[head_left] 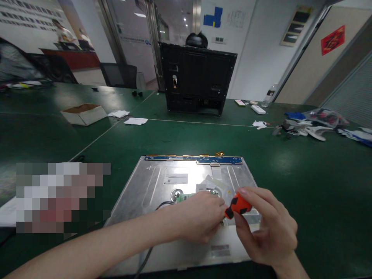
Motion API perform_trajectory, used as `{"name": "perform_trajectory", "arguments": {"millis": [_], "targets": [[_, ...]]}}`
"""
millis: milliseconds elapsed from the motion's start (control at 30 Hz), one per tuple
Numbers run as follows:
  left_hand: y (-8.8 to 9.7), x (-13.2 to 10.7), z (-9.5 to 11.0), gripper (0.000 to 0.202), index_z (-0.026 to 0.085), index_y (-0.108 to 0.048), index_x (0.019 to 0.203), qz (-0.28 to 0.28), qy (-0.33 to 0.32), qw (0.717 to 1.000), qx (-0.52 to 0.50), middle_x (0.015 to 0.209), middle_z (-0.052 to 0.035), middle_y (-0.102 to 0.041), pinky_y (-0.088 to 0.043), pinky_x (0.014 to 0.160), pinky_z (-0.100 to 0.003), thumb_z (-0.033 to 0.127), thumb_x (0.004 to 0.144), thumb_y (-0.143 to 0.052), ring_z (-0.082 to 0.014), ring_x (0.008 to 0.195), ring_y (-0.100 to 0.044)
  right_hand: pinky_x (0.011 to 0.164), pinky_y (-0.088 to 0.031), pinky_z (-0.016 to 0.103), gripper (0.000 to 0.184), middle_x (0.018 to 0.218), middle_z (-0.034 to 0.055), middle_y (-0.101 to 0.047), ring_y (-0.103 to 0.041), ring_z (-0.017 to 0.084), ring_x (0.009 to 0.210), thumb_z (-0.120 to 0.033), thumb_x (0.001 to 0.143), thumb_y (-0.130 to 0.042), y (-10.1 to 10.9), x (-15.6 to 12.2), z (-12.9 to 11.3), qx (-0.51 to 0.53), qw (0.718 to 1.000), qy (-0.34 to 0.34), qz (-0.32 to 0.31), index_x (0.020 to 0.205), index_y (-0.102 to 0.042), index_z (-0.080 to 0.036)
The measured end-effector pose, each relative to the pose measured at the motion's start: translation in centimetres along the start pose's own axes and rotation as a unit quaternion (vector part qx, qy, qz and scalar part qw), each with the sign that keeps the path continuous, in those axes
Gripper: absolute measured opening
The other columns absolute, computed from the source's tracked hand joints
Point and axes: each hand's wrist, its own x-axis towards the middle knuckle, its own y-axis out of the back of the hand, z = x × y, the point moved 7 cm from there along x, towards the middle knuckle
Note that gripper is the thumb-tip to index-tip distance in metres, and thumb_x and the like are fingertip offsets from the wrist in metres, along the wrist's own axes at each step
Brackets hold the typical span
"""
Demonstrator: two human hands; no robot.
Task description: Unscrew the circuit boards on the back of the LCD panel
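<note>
A silver metal-backed display panel [151, 178] lies on the green table before me, with a long blue circuit board [192, 159] along its far edge. My right hand [267, 224] grips an orange and black screwdriver [240, 204] by the handle, tilted toward the panel; its tip is hidden. My left hand [200, 215] reaches across the panel, its fingers curled down beside the screwdriver, and what they hold, if anything, is hidden. Partly beneath that hand sits a small green circuit board [183, 197]. A dark cable [145, 259] runs under my left forearm.
A black monitor housing [200, 77] stands upright at the back of the table [305, 186]. Left of it is an open cardboard box [84, 115] near some paper [136, 121]. Bags and loose parts [302, 126] lie at right, near a bottle [269, 95]. A blurred patch covers the left.
</note>
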Motion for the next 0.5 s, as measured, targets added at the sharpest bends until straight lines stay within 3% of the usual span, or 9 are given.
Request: {"name": "perform_trajectory", "arguments": {"millis": [100,300,500], "targets": [[-0.15,0.12,-0.04,0.007,0.015,-0.063,0.086,-0.028,0.004,1.0,0.013,0.08,-0.006,-0.068,-0.046,0.055,-0.031,0.02,0.081,-0.066,-0.0208,0.067,-0.063,0.074,-0.059,0.029,0.045,0.106,0.0101,-0.068,-0.066,0.018,0.098,-0.009,0.081,-0.057,0.06,-0.01,-0.07,0.014,1.0,0.006,0.002,0.126,-0.057,-0.008],[0.01,0.16,0.15,0.008,0.015,-0.064,0.087,-0.024,0.0,1.0,0.013,0.083,-0.0068,-0.069,-0.049,0.059,-0.031,0.019,0.081,-0.066,-0.0215,0.072,-0.064,0.072,-0.059,0.026,0.041,0.103,0.0081,-0.068,-0.066,0.016,0.094,-0.01,0.081,-0.067,-0.13,0.01,0.06,0.005,1.0,0.006,0.005,0.121,-0.06,-0.01],[-0.15,0.13,0.05,0.013,0.014,-0.064,0.093,-0.033,-0.002,0.999,-0.009,0.084,-0.0073,-0.069,-0.05,0.061,-0.03,0.017,0.081,-0.066,-0.0218,0.074,-0.065,0.082,-0.059,0.028,0.055,0.11,0.0088,-0.069,-0.068,0.017,0.101,-0.003,0.078,-0.062,-0.12,-0.58,0.32,0.057,0.998,-0.004,-0.002,0.131,-0.053,-0.009]]}}
